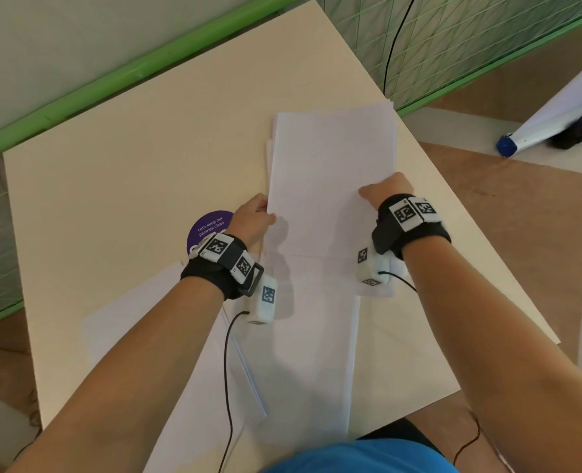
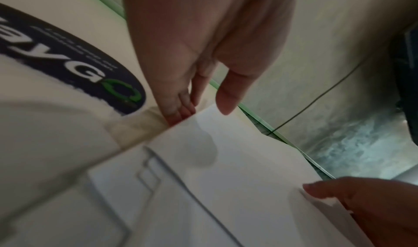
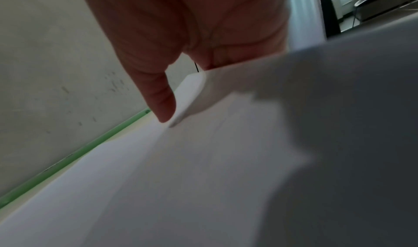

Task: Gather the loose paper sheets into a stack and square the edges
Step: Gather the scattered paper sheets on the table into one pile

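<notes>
**Ana:** Head view had both hands on the top sheet (image 1: 330, 186), which lay over the paper stack (image 1: 333, 131) on the cream table (image 1: 146, 158). Where did the left hand (image 1: 253, 218) sit?

**Ben:** At the top sheet's left edge, fingers tucked beneath the paper and thumb resting on top, so it pinched that edge. The left wrist view backed it up: fingertips (image 2: 178, 115) disappeared under the corner, thumb (image 2: 228, 97) just above the paper.

**Ana:** And the right hand (image 1: 386, 189)?

**Ben:** On the top sheet's right edge, thumb stretched over the paper. From the right wrist view the thumb (image 3: 160, 100) pressed down on the sheet while the edge curled up against the palm; the other fingers were hidden behind the paper, so how they lay I could not tell.

**Ana:** How square was that stack?

**Ben:** Not square. Edges of lower sheets peeked out to the left of the top sheet and beyond its far end.

**Ana:** Anything else loose?

**Ben:** Yes, more loose sheets (image 1: 303, 336) lay nearer the person than the top sheet, overlapping at odd angles, one running under the left forearm.

**Ana:** That purple round sticker (image 1: 207, 228)?

**Ben:** Just left of the top sheet, partly covered by the left wrist.
</notes>
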